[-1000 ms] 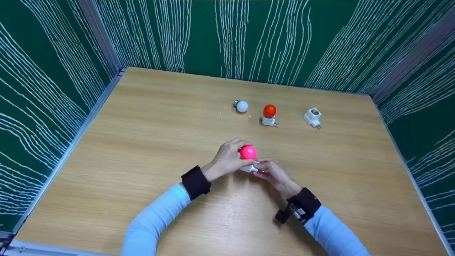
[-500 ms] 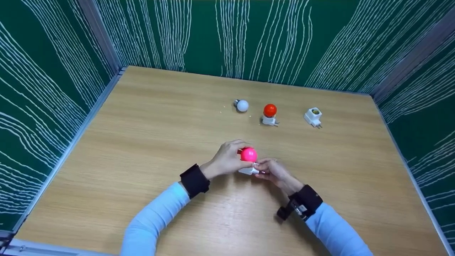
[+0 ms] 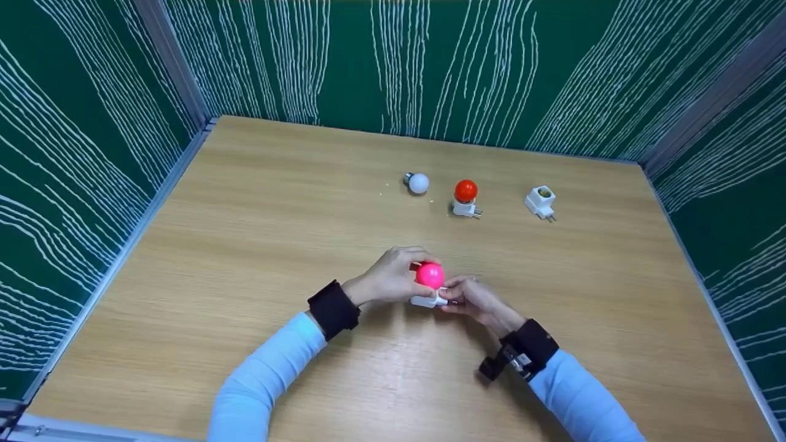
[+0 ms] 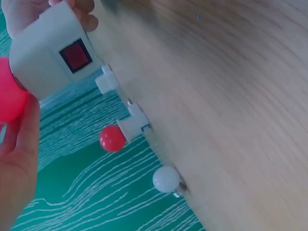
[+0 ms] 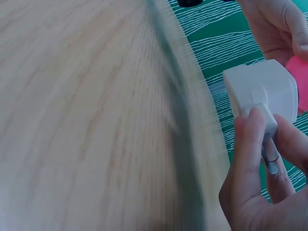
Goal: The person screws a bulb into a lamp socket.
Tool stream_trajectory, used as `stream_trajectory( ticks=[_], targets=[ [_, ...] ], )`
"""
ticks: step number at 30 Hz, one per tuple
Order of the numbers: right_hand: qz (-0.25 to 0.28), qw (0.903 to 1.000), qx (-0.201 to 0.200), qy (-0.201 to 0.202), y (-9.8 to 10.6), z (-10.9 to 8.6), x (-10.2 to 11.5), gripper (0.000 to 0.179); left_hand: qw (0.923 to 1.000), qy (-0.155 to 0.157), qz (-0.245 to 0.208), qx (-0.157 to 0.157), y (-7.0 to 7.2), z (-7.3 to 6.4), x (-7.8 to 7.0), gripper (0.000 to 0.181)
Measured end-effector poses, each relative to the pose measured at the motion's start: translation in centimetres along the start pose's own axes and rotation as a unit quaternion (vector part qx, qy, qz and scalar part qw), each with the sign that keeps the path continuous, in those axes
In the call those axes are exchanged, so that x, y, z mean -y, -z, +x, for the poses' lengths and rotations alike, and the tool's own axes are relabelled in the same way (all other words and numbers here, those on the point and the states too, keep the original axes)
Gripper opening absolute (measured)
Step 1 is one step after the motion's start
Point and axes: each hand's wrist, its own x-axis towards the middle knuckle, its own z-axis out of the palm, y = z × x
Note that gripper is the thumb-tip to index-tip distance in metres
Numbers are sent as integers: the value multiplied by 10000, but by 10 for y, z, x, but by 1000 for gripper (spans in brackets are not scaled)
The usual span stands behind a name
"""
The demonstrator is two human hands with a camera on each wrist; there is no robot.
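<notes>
A pink light bulb (image 3: 430,275) sits in a white plug-in lamp socket (image 3: 425,301), held near the middle of the table. My left hand (image 3: 392,274) grips the bulb from the left, thumb in front and fingers behind. On the right, my right hand (image 3: 476,299) pinches the plug end of the socket (image 5: 262,89); its metal prongs (image 5: 269,156) show between the fingers in the right wrist view. A dark red switch (image 4: 76,56) is visible on the socket's side in the left wrist view. The bulb's threaded base is hidden.
Farther back on the wooden table (image 3: 276,202) lie a white bulb (image 3: 418,183), a red bulb (image 3: 466,191) standing in a white socket (image 3: 465,210), and another white socket (image 3: 541,202) without a bulb. Green panels (image 3: 350,67) with white lines surround the table.
Both hands have brought the pink bulb and socket slightly nearer to me. The left fingers have shifted a little on the bulb. The things at the back have stayed put.
</notes>
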Motion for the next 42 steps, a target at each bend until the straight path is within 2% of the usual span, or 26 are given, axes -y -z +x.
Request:
stream_trajectory(
  ticks=[8, 15, 19, 21, 24, 27, 30, 33, 35, 37, 38, 39, 40, 42],
  targets=[
    [-8, 10000, 71, 20, -1, 0, 0, 16, 9999, -19, -58, 144, 4, -1, 1, 45],
    [11, 9998, 91, 177, -1, -2, -2, 13, 10000, -5, -31, 45, 2, -2, 5, 47],
    [90, 9995, -71, 308, -2, -4, 0, 11, 9997, 147, -120, -119, 3, 0, 6, 51],
    [142, 9991, -165, 364, -3, -5, 3, 19, 9994, 236, -186, -185, 5, 1, 7, 55],
    [179, 9986, -283, 411, -4, -6, 6, 33, 9989, 367, -252, -160, 7, 2, 8, 63],
    [131, 9984, -323, 440, -3, -7, 8, 39, 9982, 575, -168, -34, 8, 1, 11, 68],
    [117, 9984, -356, 431, -2, -7, 8, 39, 9965, 820, -164, 85, 7, 0, 15, 62],
    [6, 9985, -350, 413, 0, -7, 7, 41, 9952, 940, -246, 150, 6, 0, 18, 51],
    [-420, 9976, -366, 406, 1, -6, 6, 43, 9949, 951, -285, 188, 4, 1, 19, 47],
    [-1112, 9908, -397, 658, 2, -3, 2, 45, 9946, 972, -285, 240, 1, 2, 21, 45],
    [-1560, 9829, -419, 882, 3, -2, 1, 44, 9946, 978, -232, 266, -1, 2, 22, 44],
    [-2063, 9707, -449, 1144, 3, 0, 0, 42, 9944, 997, -195, 294, -3, 3, 23, 44],
    [-2576, 9542, -514, 1428, 4, 1, -1, 40, 9943, 1004, -117, 324, -4, 4, 24, 44],
    [-3427, 9156, -703, 1983, 4, 5, -2, 32, 9937, 1045, 133, 374, -7, 5, 25, 44]
  ],
)
